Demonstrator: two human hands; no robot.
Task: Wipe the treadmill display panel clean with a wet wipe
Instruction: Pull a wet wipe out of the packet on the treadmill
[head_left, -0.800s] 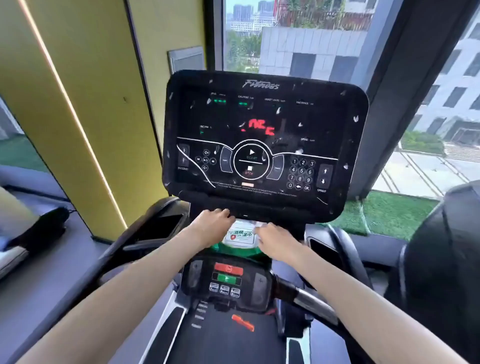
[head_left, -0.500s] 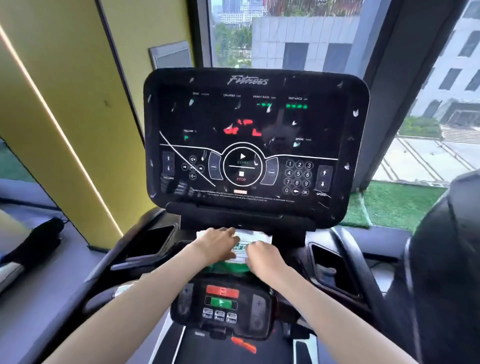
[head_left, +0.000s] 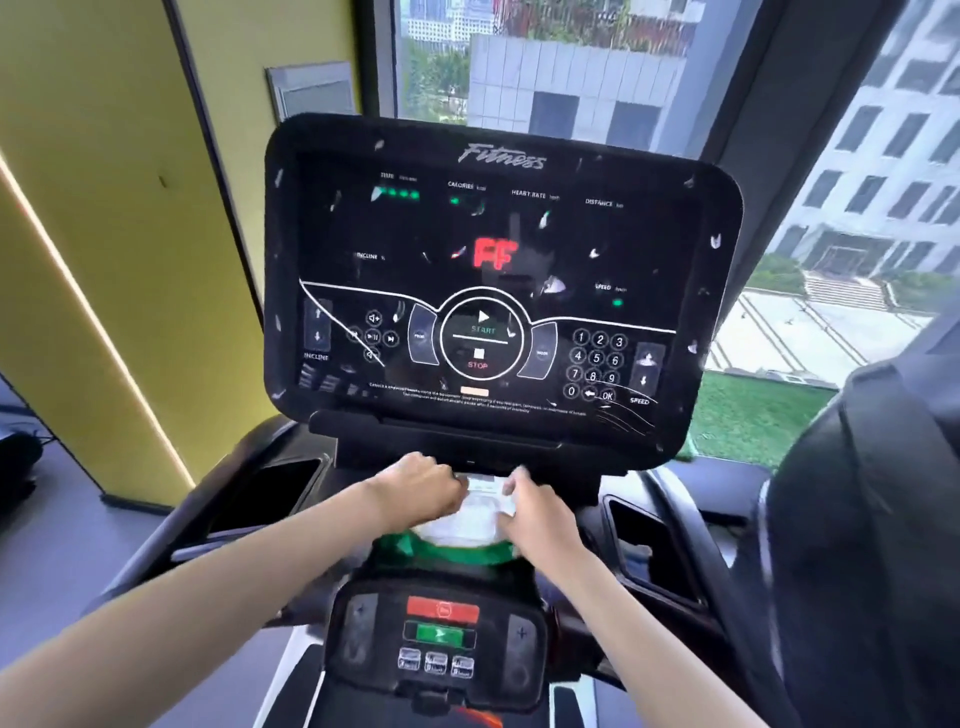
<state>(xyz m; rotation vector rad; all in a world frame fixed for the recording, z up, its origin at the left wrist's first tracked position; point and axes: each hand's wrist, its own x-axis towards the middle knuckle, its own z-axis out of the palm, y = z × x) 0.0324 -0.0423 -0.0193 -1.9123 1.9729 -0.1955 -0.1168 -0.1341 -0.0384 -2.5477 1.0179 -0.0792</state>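
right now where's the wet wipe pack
Head view, low centre: the wet wipe pack lies just below the display panel, held by the left hand and the right hand on either side.

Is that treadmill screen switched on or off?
On. The display panel shows glowing red characters in its middle and small green lights near the top.

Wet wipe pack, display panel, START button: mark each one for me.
wet wipe pack (head_left: 460, 525): head view, on its white top face.
display panel (head_left: 415, 234): head view, on the dark upper-left screen area.
START button (head_left: 483, 323): head view, on the upper half of the centre ring.
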